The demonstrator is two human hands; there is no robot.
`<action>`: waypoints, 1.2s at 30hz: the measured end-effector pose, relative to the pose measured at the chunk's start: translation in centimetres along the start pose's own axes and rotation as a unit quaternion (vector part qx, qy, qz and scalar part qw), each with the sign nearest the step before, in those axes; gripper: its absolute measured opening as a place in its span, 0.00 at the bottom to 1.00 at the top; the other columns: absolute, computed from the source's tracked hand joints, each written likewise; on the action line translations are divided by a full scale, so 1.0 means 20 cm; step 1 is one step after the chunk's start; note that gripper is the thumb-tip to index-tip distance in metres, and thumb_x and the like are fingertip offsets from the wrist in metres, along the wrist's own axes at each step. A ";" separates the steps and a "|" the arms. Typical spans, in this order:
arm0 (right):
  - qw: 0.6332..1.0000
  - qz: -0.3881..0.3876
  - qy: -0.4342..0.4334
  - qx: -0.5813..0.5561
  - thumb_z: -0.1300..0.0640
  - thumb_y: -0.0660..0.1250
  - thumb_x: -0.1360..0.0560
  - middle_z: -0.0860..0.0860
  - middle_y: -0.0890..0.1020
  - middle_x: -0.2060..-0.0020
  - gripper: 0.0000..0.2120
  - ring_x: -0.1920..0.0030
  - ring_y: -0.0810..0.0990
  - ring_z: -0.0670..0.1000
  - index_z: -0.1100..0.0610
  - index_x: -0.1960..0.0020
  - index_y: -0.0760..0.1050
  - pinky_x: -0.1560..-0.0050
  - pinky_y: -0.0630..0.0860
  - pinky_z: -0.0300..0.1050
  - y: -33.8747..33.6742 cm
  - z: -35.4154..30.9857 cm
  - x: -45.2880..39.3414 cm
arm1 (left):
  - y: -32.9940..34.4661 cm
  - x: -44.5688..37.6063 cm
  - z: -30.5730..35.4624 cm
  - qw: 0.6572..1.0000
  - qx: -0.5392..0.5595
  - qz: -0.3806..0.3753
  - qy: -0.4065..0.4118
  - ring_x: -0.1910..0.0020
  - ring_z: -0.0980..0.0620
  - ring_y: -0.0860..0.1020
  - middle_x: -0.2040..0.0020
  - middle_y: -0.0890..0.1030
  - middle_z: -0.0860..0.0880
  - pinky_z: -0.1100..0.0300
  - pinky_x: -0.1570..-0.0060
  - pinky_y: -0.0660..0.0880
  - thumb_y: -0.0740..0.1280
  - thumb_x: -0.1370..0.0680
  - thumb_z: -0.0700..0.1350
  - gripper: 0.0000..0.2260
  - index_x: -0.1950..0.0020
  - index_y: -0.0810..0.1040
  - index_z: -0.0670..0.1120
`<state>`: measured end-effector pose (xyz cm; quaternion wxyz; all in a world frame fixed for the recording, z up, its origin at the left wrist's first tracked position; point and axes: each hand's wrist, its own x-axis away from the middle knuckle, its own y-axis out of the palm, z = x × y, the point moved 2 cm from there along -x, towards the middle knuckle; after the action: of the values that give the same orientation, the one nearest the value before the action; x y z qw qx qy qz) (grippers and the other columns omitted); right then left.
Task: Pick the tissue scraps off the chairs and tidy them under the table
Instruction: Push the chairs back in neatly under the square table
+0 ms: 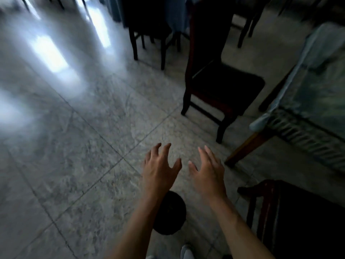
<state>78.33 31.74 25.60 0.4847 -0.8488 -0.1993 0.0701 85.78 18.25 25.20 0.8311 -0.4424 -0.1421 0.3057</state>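
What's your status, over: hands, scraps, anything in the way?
Left hand and right hand open, empty, over floor. No scraps visible on chair seat; frame dark, blurred. Dark round thing on floor below hands.

1. Grey tiled floor (78,165), bright window glare pooled upper left.
2. Dark wooden chairs: one centre-right (224,86), more behind (149,30), another lower right (298,217).
3. Table w/ pale blue cloth (317,90) at right; view dim, blurry.

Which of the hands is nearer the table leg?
Right. The right hand is just left of the table leg; the left hand is farther left, beyond it.
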 end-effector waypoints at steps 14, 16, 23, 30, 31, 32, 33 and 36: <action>0.985 0.130 -0.083 0.074 0.36 0.57 0.23 0.53 0.54 0.21 0.34 0.21 0.48 0.57 0.50 0.22 0.54 0.24 0.49 0.63 -1.20 -0.66 -0.20 | -1.09 -0.35 0.75 0.981 -0.062 0.121 0.140 0.25 0.42 0.59 0.23 0.62 0.45 0.44 0.29 0.61 0.56 0.26 0.70 0.33 0.25 0.61 0.56; 0.984 0.138 -0.087 0.079 0.35 0.56 0.22 0.52 0.53 0.20 0.34 0.21 0.47 0.57 0.50 0.22 0.54 0.24 0.47 0.63 -1.23 -0.76 -0.26 | -1.17 -0.45 0.74 0.978 -0.056 0.126 0.154 0.24 0.43 0.58 0.23 0.62 0.45 0.44 0.28 0.59 0.55 0.26 0.70 0.33 0.25 0.60 0.57; 0.982 0.160 -0.052 0.087 0.36 0.56 0.22 0.52 0.53 0.20 0.35 0.21 0.47 0.57 0.50 0.21 0.53 0.24 0.48 0.63 -1.09 -1.23 -0.52 | -1.43 -0.91 0.48 0.970 -0.073 0.112 0.201 0.24 0.43 0.58 0.23 0.62 0.44 0.44 0.27 0.59 0.54 0.28 0.72 0.36 0.24 0.60 0.56; 0.980 0.185 -0.022 0.070 0.34 0.55 0.23 0.52 0.54 0.21 0.36 0.21 0.47 0.57 0.51 0.21 0.53 0.24 0.48 0.62 -0.87 -1.73 -0.78 | -1.68 -1.35 0.19 0.964 -0.071 0.074 0.244 0.23 0.43 0.56 0.22 0.60 0.45 0.45 0.27 0.59 0.56 0.27 0.72 0.35 0.24 0.57 0.57; 0.980 0.184 -0.020 0.077 0.34 0.55 0.23 0.52 0.53 0.21 0.36 0.21 0.47 0.57 0.51 0.21 0.53 0.24 0.48 0.62 -0.85 -1.78 -0.81 | -1.71 -1.41 0.17 0.964 -0.066 0.074 0.245 0.23 0.43 0.57 0.22 0.60 0.45 0.45 0.27 0.59 0.56 0.27 0.71 0.35 0.24 0.58 0.57; 0.979 0.184 -0.018 0.083 0.33 0.54 0.23 0.52 0.53 0.21 0.36 0.21 0.47 0.57 0.51 0.21 0.53 0.24 0.48 0.62 -0.84 -1.82 -0.85 | -1.73 -1.47 0.15 0.964 -0.061 0.075 0.249 0.23 0.43 0.57 0.22 0.60 0.45 0.45 0.27 0.59 0.57 0.27 0.71 0.35 0.24 0.58 0.57; 0.979 0.184 -0.014 0.086 0.33 0.53 0.23 0.52 0.53 0.20 0.36 0.21 0.47 0.57 0.50 0.21 0.53 0.24 0.48 0.62 -0.82 -1.85 -0.89 | -1.75 -1.53 0.14 0.963 -0.057 0.076 0.254 0.24 0.43 0.57 0.22 0.60 0.45 0.45 0.27 0.59 0.57 0.27 0.71 0.35 0.24 0.58 0.57; 0.979 0.184 0.000 0.091 0.32 0.52 0.23 0.52 0.53 0.20 0.36 0.21 0.47 0.57 0.50 0.21 0.52 0.24 0.48 0.62 -0.79 -1.91 -1.04 | -1.78 -1.73 0.11 0.960 -0.050 0.077 0.263 0.24 0.43 0.57 0.23 0.61 0.44 0.44 0.27 0.59 0.56 0.28 0.71 0.36 0.24 0.58 0.57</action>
<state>67.11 0.03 57.41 0.5389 -0.8230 -0.0323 0.1767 71.55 -17.19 56.92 0.7897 -0.5581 0.1004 0.2341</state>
